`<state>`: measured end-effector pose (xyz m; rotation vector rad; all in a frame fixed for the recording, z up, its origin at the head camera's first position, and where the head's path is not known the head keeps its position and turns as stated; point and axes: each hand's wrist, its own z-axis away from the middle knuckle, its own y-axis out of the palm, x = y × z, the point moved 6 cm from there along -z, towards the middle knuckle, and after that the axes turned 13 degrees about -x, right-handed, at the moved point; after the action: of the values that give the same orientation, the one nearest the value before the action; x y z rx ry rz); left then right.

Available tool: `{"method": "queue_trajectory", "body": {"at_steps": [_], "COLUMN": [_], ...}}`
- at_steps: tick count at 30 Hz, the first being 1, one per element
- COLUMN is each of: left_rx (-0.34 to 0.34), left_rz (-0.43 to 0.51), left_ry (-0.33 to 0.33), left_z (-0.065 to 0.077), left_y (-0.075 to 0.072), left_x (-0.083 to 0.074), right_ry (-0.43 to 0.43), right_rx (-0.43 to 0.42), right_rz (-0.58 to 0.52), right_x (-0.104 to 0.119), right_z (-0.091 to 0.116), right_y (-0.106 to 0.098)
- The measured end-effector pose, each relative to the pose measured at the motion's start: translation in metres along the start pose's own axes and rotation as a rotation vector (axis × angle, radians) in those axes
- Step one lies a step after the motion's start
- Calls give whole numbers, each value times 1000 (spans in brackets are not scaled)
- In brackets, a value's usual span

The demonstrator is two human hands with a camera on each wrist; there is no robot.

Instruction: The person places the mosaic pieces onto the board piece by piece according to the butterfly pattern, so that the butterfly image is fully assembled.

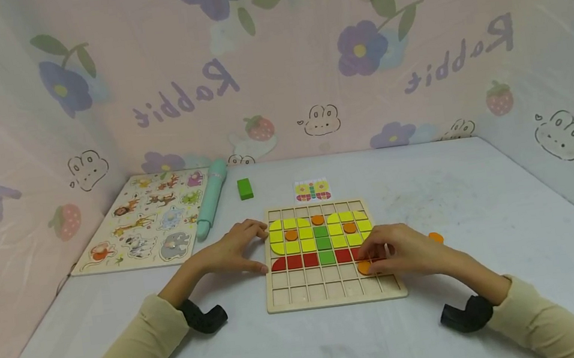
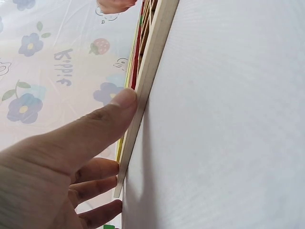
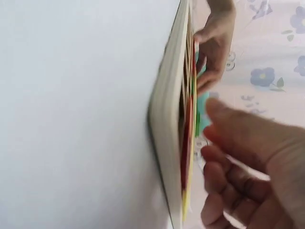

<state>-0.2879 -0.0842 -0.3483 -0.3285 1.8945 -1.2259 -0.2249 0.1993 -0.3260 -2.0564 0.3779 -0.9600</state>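
Observation:
A wooden grid board (image 1: pixel 336 302) lies flat, with yellow, red, green and orange pieces set in its upper rows. My left hand (image 1: pixel 236 249) rests at its left edge; the left wrist view shows the thumb (image 2: pixel 125 101) touching the board's side, with the other fingers spread along it. Over the lower right squares, my right hand (image 1: pixel 405 248) pinches an orange disc (image 1: pixel 364 267) between thumb and finger, just below the red row (image 1: pixel 344 255). That hand hides part of the board's right side. In the right wrist view its fingers are curled close above the board.
A loose orange disc (image 1: pixel 436 237) lies right of my right hand. Behind the board is a small pattern card (image 1: pixel 313 190), with a green block (image 1: pixel 245 189) to its left. Farther left are a mint-green pen-shaped stick (image 1: pixel 212 199) and an animal puzzle board (image 1: pixel 134 242).

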Motion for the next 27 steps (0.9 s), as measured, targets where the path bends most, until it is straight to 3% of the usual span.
{"method": "queue_trajectory", "body": {"at_steps": [11, 21, 27], "left_rx": [-2, 1, 1], "left_rz": [5, 10, 10], "left_ry": [1, 0, -7], "left_z": [1, 1, 1], "left_y": [0, 0, 0], "left_x": [-1, -2, 0], "right_ry": [43, 247, 396], "right_rx": [-122, 32, 121], "right_rz": [126, 130, 178], "right_x": [-23, -51, -64], "right_z": [25, 70, 89], "right_y": [-51, -76, -79]}}
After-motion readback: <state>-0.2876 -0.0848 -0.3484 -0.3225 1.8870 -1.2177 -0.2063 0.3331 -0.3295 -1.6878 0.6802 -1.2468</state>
